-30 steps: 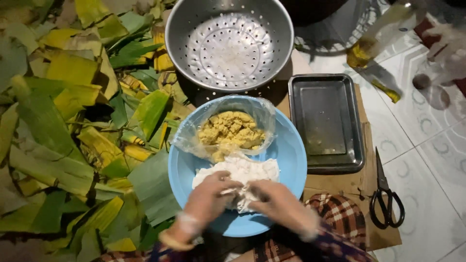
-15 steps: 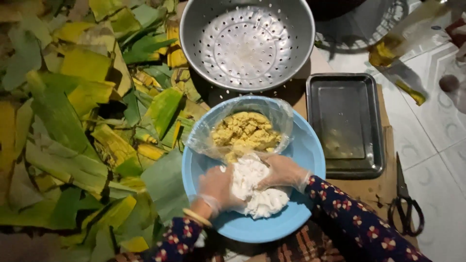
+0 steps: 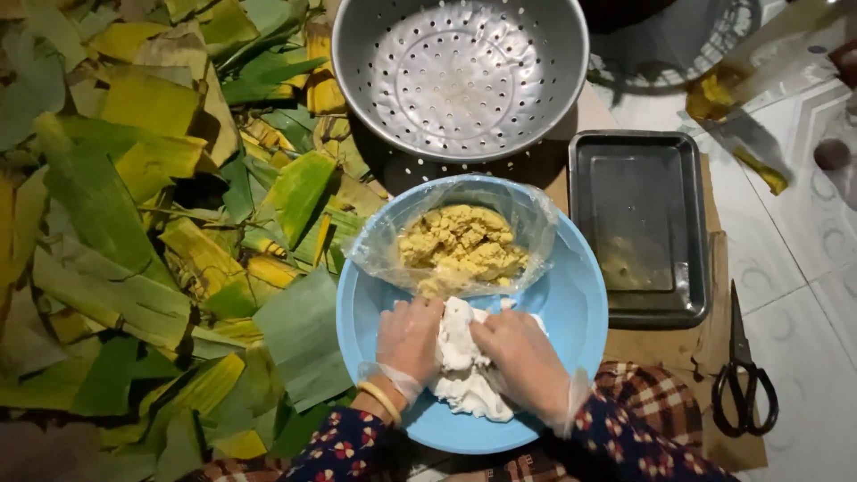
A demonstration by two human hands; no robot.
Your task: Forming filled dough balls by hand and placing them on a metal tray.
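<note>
A lump of white dough [image 3: 464,357] lies in a light blue basin [image 3: 571,303]. My left hand [image 3: 408,339] and my right hand [image 3: 520,353], both in thin clear gloves, press on the dough from either side, fingers curled into it. Just beyond the dough, inside the same basin, a clear plastic bag [image 3: 527,214] holds crumbly yellow filling [image 3: 460,245]. A gold bangle sits on my left wrist.
A perforated metal bowl [image 3: 460,76] stands behind the basin. A dark rectangular metal tray [image 3: 638,228] lies to the right, with black scissors [image 3: 741,379] on the tiled floor beside it. Green and yellow leaves [image 3: 134,223] cover the left side.
My hands have drawn together over the dough, gathering it into a tighter lump. The view has shifted slightly closer.
</note>
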